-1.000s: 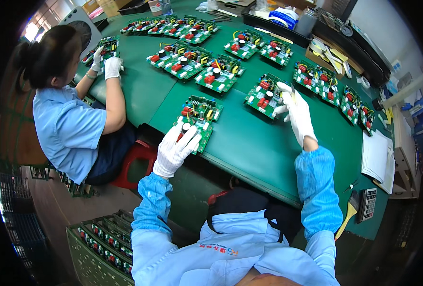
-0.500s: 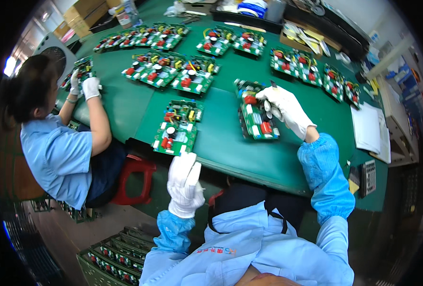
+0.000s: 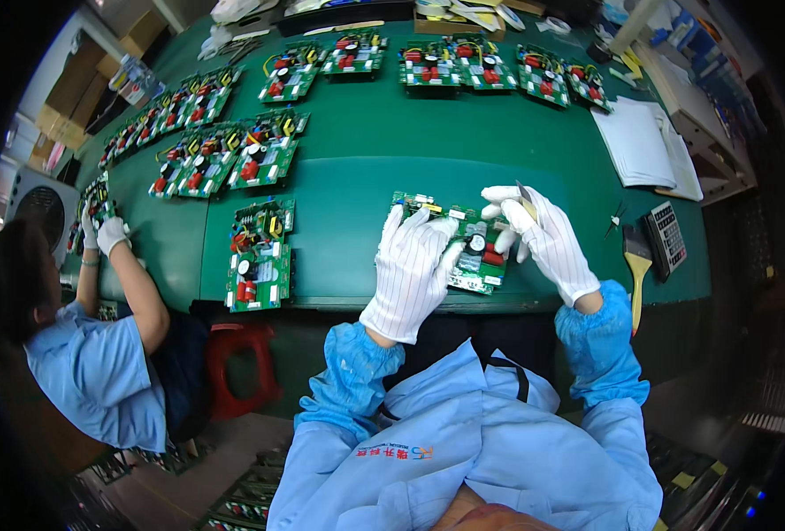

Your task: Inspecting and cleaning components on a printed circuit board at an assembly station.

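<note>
A green circuit board (image 3: 474,267) with red, black and white parts lies near the table's front edge. My left hand (image 3: 413,276), in a white striped glove, covers its left half, with fingers and thumb gripping it. On the board's right side hovers my right hand (image 3: 547,243), also gloved, its fingers closed around a slim dark pointed tool (image 3: 526,195), whose exact kind I cannot make out. The right fingertips are close to the red parts; whether they touch them is unclear. Another circuit board (image 3: 262,257) lies to the left of my left hand.
Several circuit boards (image 3: 267,152) stand in rows across the green table (image 3: 357,133). To the right are papers (image 3: 644,146), a calculator (image 3: 666,234) and a brush (image 3: 637,265). At left, a co-worker (image 3: 100,354) handles a board beside a red stool (image 3: 233,372).
My right hand has set the board down flat near the front edge and turned it. My left hand has come up from below the table edge onto the board. The view has shifted right.
</note>
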The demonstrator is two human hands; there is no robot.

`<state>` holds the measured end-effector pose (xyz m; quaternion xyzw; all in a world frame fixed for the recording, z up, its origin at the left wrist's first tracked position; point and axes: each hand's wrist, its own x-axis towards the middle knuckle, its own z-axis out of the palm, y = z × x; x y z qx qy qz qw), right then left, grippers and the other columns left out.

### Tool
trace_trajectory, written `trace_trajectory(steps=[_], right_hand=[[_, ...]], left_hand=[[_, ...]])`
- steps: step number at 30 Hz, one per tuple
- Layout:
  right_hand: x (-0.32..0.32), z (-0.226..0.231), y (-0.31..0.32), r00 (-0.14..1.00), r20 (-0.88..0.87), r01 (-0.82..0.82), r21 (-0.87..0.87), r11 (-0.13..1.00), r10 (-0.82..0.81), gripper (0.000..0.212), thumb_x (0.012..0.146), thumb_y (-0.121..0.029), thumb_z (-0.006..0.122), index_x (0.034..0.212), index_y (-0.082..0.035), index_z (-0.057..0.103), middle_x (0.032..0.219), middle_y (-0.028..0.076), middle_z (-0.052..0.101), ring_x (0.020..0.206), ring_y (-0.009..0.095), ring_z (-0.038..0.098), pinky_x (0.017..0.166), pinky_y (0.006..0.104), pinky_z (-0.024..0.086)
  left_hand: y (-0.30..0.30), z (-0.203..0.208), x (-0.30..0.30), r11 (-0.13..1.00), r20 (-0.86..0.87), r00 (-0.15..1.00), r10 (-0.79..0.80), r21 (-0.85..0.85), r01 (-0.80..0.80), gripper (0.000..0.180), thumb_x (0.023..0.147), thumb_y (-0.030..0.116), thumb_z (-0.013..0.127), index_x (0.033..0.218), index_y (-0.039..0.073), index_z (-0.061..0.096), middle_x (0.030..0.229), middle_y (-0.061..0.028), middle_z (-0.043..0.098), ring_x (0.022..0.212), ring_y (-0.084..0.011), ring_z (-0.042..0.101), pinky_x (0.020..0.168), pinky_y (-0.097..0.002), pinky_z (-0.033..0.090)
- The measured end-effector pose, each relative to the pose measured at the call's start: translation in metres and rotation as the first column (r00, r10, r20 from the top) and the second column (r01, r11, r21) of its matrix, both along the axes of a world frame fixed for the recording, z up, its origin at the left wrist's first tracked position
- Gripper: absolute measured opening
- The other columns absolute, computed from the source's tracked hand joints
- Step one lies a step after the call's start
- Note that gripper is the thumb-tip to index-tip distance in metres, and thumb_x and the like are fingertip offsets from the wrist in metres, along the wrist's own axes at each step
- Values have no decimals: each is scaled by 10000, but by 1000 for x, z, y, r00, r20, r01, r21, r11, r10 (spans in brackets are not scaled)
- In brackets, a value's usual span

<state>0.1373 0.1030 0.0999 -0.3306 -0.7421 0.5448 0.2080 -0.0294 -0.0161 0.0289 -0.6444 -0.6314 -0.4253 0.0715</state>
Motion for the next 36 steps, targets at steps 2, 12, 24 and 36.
trace_trajectory(steps=[2, 12, 24, 36], right_hand=[[5, -11, -11, 997, -26, 69, 33, 997, -68, 277, 973, -194, 497, 1172, -40, 612, 955, 86, 681, 605, 113, 605, 542, 252, 486], [-4, -48, -26, 989, -78, 136, 136, 981, -127, 233, 917, -179, 604, 1091, -26, 626, 1015, 129, 655, 868, 283, 639, 734, 372, 510], [-21, -8, -21, 969, -134, 173, -229, 958, -207, 206, 917, -165, 580, 1074, -44, 638, 898, 126, 647, 717, 254, 618, 669, 342, 499], [-2, -57, -24, 994, -18, 79, 806, 587, -109, 235, 805, -110, 694, 1032, -64, 655, 965, 103, 606, 852, 277, 608, 679, 373, 514]], left_hand=[[5, -5, -2, 1000, 22, 999, -27, 0, 27, 234, 792, 129, 713, 1014, 79, 664, 998, -87, 666, 1027, -295, 619, 1038, -503, 389], [-7, 0, 13, 999, 344, 939, 0, -48, 18, 86, 823, 54, 660, 894, 11, 682, 829, -110, 677, 866, -277, 655, 1054, -468, 382], [7, 14, 5, 972, 453, 891, 8, -212, 99, 119, 780, 134, 718, 831, 29, 694, 712, -102, 624, 721, -290, 600, 789, -388, 482], [8, 18, 2, 952, 355, 926, -129, -217, 215, 126, 819, 115, 686, 878, 3, 688, 836, -95, 664, 835, -242, 597, 825, -345, 467]])
